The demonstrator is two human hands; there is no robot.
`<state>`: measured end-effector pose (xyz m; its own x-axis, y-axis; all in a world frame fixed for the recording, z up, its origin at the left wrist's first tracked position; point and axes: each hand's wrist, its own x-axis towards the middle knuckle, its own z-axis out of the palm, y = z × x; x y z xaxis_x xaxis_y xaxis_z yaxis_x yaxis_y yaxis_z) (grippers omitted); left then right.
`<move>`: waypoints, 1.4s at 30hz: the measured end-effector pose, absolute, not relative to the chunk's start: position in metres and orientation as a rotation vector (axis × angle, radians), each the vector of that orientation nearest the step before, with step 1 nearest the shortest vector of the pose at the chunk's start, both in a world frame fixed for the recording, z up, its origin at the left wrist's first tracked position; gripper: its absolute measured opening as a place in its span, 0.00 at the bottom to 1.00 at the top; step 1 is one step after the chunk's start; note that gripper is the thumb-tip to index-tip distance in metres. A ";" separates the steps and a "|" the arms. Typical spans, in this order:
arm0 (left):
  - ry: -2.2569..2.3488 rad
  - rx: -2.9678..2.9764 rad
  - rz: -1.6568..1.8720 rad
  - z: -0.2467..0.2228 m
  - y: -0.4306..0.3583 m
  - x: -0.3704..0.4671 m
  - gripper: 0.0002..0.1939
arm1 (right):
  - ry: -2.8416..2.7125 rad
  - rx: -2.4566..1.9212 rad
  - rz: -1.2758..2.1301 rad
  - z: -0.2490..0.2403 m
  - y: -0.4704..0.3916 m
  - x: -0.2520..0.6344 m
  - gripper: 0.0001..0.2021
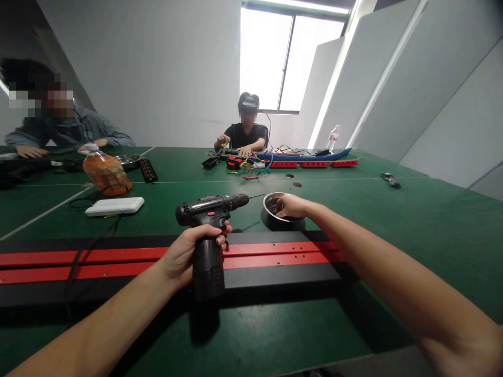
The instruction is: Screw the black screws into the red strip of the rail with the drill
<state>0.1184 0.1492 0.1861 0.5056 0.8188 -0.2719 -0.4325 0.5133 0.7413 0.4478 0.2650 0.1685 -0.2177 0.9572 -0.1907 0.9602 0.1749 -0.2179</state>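
Note:
My left hand [196, 246] is wrapped round the grip of a black cordless drill [202, 210], whose thin bit points right towards a metal bowl [269, 202]. Inside that bowl lie small dark pieces, too small to name for certain. My right hand [293, 206] reaches into it with fingers curled down; the fingertips are partly hidden, so what they pinch cannot be made out. Below both hands, a long black panel [251, 277] with two red strips [255, 261] lies across the table. Small holes and screw heads show along the strips.
On the green table [412, 235] stand an orange drink bottle [106, 173] and a white power bank [115, 206] at left. Loose wires [251, 168], red parts and a blue strip [330, 156] lie farther back. Two people sit beyond, at left and far side.

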 end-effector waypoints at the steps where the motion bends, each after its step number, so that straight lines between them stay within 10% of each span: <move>1: 0.671 0.657 0.824 0.187 0.149 0.118 0.12 | 2.394 1.994 -0.453 0.170 0.263 0.448 0.09; 11: 0.707 0.782 0.751 0.187 0.148 0.114 0.14 | 2.569 2.569 -0.505 0.178 0.246 0.444 0.11; 19: 0.764 0.898 0.731 0.197 0.145 0.088 0.15 | 2.603 2.576 -2.068 0.180 0.179 0.413 0.16; 26: 0.763 0.817 0.754 0.193 0.142 0.087 0.16 | 2.460 2.391 -2.550 0.166 0.172 0.415 0.18; 42: 0.774 0.921 0.751 0.194 0.131 0.089 0.15 | 2.803 2.288 -2.316 0.148 0.183 0.420 0.20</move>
